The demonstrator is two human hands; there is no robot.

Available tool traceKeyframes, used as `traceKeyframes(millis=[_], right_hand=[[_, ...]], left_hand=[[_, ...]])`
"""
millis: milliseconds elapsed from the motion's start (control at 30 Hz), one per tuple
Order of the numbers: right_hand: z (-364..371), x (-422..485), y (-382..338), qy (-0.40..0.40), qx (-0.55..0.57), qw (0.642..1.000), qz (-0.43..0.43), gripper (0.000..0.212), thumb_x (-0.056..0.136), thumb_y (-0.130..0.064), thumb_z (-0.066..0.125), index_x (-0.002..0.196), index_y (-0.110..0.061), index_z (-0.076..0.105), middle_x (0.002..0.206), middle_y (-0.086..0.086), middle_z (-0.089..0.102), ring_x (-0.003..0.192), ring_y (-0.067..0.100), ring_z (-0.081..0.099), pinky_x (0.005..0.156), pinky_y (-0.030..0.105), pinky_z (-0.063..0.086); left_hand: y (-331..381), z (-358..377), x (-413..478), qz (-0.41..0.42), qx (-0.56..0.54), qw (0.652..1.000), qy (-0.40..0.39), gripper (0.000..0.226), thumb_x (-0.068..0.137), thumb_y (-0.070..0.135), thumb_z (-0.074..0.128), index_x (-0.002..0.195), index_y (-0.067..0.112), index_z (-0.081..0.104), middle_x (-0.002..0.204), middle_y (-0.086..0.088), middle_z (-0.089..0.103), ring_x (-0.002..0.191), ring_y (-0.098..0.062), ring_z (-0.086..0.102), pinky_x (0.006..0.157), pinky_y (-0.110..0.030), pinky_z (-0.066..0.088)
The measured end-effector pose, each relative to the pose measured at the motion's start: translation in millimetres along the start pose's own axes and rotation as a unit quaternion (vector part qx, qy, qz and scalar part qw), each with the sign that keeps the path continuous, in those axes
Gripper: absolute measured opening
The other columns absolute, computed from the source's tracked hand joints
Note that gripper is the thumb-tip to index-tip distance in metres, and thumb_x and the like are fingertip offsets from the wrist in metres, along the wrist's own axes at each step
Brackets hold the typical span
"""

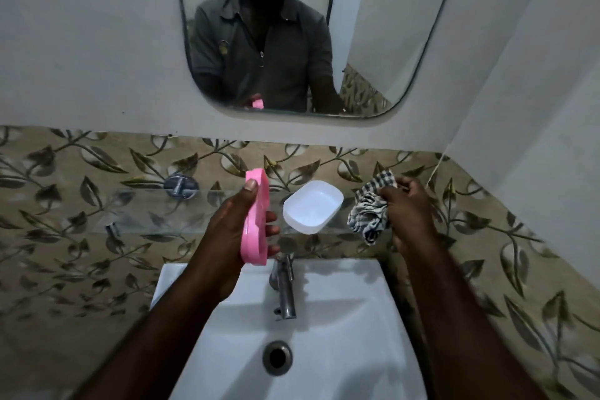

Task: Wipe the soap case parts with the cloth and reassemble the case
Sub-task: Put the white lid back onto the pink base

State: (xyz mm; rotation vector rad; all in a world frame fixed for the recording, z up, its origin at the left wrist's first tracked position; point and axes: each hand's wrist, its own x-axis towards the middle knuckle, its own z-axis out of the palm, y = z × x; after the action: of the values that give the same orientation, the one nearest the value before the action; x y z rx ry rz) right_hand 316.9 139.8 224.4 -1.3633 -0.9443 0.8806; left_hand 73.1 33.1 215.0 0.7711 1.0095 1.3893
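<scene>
**Soap case in two pieces**

The left hand [227,230] grips the pink case part [254,234] on edge, thumb pressed near its upper end and fingers curled behind it, above the white sink [341,318] and just left of the tap [285,286]. The white case part [313,206] sits open side up on the glass shelf [156,211]. To its right, the right hand [410,214] clutches the bunched checked cloth [370,214].

Pink case part [256,237] edge-on, inner face unreadable; left hand [227,227] covers its 9 o'clock side. Cloth [368,208] partly buried under right hand [409,214] at 3 o'clock. Sink [341,318] and both forearms cut off at 6 o'clock.
</scene>
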Motion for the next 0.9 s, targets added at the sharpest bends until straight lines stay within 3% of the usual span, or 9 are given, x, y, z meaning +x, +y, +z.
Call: traceKeyframes(millis=[133, 267, 367, 467, 533, 633, 700, 833, 900], right_hand=[[3.0, 26.7, 16.3, -0.003, -0.205, 0.976, -0.072, 0.041, 0.080, -0.008, 0.070, 0.119, -0.010, 0.057, 0.113, 0.010, 0.064, 0.091, 0.018, 0.059, 0.076, 0.024, 0.043], [-4.1, 28.1, 17.0, 0.067, -0.401, 0.889, -0.209, 0.048, 0.074, -0.018, 0.076, 0.118, -0.010, 0.059, 0.123, 0.017, 0.056, 0.116, 0.036, 0.051, 0.097, 0.047, 0.043], [3.1, 6.9, 0.5, 0.064, -0.326, 0.899, -0.284, 0.033, 0.075, -0.016, 0.072, 0.107, -0.014, 0.066, 0.115, 0.013, 0.059, 0.108, 0.034, 0.055, 0.092, 0.046, 0.047], [20.0, -28.2, -7.9, -0.048, -0.236, 0.927, -0.287, 0.021, 0.079, -0.019, 0.071, 0.099, -0.019, 0.067, 0.094, 0.003, 0.067, 0.078, 0.022, 0.064, 0.074, 0.038, 0.055], [29.5, -48.0, -5.2, -0.126, -0.237, 0.932, -0.245, 0.024, 0.082, -0.038, 0.070, 0.102, -0.026, 0.065, 0.079, -0.002, 0.068, 0.072, 0.019, 0.064, 0.069, 0.035, 0.054], [37.7, -63.0, 3.7, -0.205, -0.336, 0.899, -0.194, 0.056, 0.076, -0.069, 0.059, 0.121, -0.034, 0.057, 0.099, 0.004, 0.072, 0.096, 0.026, 0.066, 0.078, 0.032, 0.050], [41.0, -67.0, 9.7, -0.240, -0.385, 0.873, -0.180, 0.066, 0.072, -0.075, 0.057, 0.125, -0.035, 0.055, 0.116, 0.003, 0.069, 0.108, 0.027, 0.062, 0.082, 0.032, 0.049], [43.5, -69.3, 20.3, -0.226, -0.404, 0.859, -0.217, 0.053, 0.073, -0.076, 0.055, 0.078, -0.023, 0.053, 0.085, 0.003, 0.069, 0.087, 0.027, 0.065, 0.060, 0.030, 0.039], [38.9, -68.9, 19.7, -0.198, -0.397, 0.861, -0.248, 0.055, 0.077, -0.077, 0.050, 0.072, -0.022, 0.049, 0.077, 0.002, 0.065, 0.079, 0.026, 0.063, 0.058, 0.030, 0.037]], left_hand=[[5.7, 6.3, 17.0, -0.002, 0.006, 1.000, 0.021, 0.077, 0.068, 0.066, 0.065, 0.125, 0.014, 0.055, 0.090, -0.014, 0.064, 0.077, -0.024, 0.065, 0.064, -0.039, 0.057], [2.2, 15.0, 21.2, -0.012, 0.034, 0.998, 0.055, 0.078, 0.065, 0.065, 0.071, 0.121, 0.013, 0.055, 0.092, -0.015, 0.062, 0.076, -0.026, 0.064, 0.064, -0.040, 0.058], [-1.9, 21.8, 22.0, -0.007, 0.043, 0.996, 0.074, 0.077, 0.058, 0.062, 0.072, 0.115, 0.012, 0.056, 0.088, -0.013, 0.059, 0.072, -0.025, 0.062, 0.066, -0.042, 0.059], [-5.2, 24.5, 25.8, 0.000, 0.069, 0.992, 0.105, 0.065, 0.063, 0.060, 0.071, 0.105, 0.013, 0.060, 0.085, -0.010, 0.060, 0.075, -0.026, 0.062, 0.073, -0.048, 0.058], [-5.3, 24.9, 27.4, 0.009, 0.108, 0.986, 0.125, 0.055, 0.065, 0.061, 0.075, 0.096, 0.017, 0.063, 0.081, -0.004, 0.064, 0.076, -0.025, 0.064, 0.076, -0.050, 0.056], [-6.7, 26.2, 27.4, 0.029, 0.150, 0.977, 0.150, 0.056, 0.062, 0.061, 0.077, 0.097, 0.020, 0.064, 0.086, -0.002, 0.070, 0.083, -0.025, 0.069, 0.078, -0.045, 0.057], [-8.2, 25.6, 27.7, 0.040, 0.156, 0.972, 0.170, 0.065, 0.057, 0.062, 0.080, 0.103, 0.019, 0.063, 0.094, -0.004, 0.070, 0.092, -0.030, 0.070, 0.084, -0.050, 0.056], [-10.3, 25.2, 24.6, 0.013, 0.151, 0.971, 0.186, 0.087, 0.048, 0.067, 0.084, 0.114, 0.016, 0.060, 0.103, -0.009, 0.068, 0.100, -0.037, 0.067, 0.090, -0.056, 0.053], [-11.5, 23.7, 23.2, -0.007, 0.146, 0.971, 0.188, 0.098, 0.044, 0.068, 0.085, 0.121, 0.014, 0.056, 0.114, -0.014, 0.066, 0.104, -0.036, 0.065, 0.090, -0.053, 0.053]])
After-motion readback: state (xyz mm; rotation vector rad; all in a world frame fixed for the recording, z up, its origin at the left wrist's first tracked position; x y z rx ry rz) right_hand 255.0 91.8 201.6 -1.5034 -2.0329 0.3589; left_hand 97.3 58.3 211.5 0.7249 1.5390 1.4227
